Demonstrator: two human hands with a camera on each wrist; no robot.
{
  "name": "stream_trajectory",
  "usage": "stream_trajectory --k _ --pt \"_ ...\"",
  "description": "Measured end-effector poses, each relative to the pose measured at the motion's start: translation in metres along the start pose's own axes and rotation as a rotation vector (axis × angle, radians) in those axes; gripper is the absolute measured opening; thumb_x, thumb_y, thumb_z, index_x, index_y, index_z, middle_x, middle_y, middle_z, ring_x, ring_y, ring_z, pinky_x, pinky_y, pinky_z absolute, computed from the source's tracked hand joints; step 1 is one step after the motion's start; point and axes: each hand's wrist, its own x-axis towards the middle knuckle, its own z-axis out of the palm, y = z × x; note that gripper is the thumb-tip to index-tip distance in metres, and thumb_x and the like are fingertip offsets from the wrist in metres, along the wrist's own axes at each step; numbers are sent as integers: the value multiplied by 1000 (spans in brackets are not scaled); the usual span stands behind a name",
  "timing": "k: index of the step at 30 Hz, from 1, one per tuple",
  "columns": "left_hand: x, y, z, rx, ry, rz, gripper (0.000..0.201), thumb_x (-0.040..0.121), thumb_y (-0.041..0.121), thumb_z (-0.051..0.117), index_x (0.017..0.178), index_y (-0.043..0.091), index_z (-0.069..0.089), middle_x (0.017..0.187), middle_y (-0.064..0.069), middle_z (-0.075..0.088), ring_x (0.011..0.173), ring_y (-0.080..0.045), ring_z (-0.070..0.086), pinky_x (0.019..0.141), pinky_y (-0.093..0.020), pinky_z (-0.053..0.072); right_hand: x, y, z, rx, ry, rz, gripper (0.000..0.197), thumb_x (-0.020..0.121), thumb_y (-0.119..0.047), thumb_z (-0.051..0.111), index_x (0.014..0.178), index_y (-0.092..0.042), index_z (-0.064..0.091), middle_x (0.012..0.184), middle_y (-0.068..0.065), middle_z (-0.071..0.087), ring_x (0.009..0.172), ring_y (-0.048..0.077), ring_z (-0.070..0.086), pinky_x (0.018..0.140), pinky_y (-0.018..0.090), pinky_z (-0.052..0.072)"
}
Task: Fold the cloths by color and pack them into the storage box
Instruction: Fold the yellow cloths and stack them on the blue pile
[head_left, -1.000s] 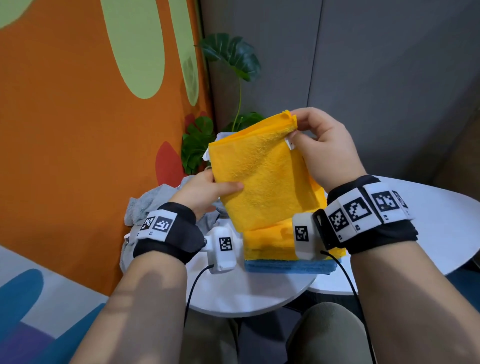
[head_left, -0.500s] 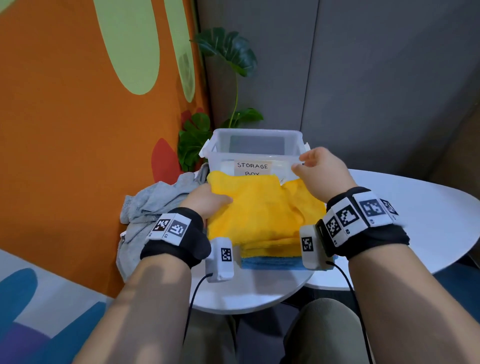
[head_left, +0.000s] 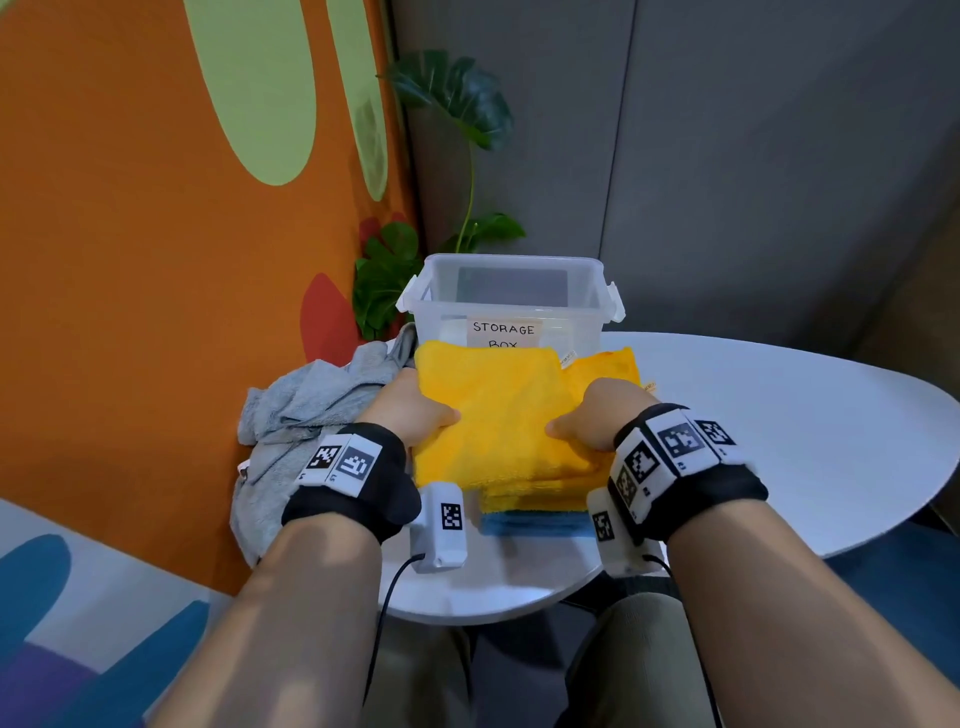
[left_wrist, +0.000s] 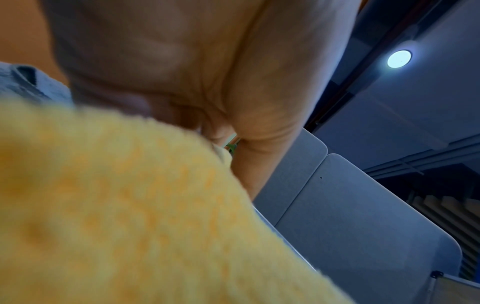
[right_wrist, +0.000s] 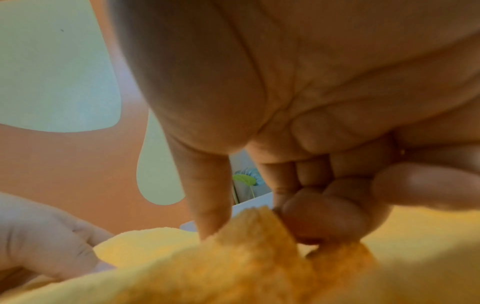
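Observation:
A folded yellow cloth (head_left: 493, 415) lies on top of a stack of yellow cloths with a blue cloth (head_left: 535, 524) at the bottom, on the white table (head_left: 779, 441). My left hand (head_left: 415, 410) grips the top cloth's left edge, thumb on top. My right hand (head_left: 587, 421) grips its right edge. In the right wrist view the thumb and curled fingers (right_wrist: 319, 218) pinch a ridge of yellow cloth (right_wrist: 233, 257). In the left wrist view yellow cloth (left_wrist: 130, 205) fills the lower left under my palm. The clear storage box (head_left: 509, 291) stands just behind the stack.
A crumpled pile of grey cloths (head_left: 301, 415) lies left of the stack, against the orange wall (head_left: 156, 286). A leafy plant (head_left: 457, 104) stands behind the box. Bare table surface extends to the right.
The yellow cloth, held up in the air a second ago, now lies flat on the stack. Both hands came down with it and took hold of its left and right edges.

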Motion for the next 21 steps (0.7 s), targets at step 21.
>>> stream_trajectory --k 21 --pt "40 -39 9 -96 -73 -78 27 63 29 54 87 17 52 103 -23 65 97 -43 65 88 -65 47 9 5 5 150 79 48 37 91 -31 56 62 -13 41 63 3 41 55 15 40 50 24 33"
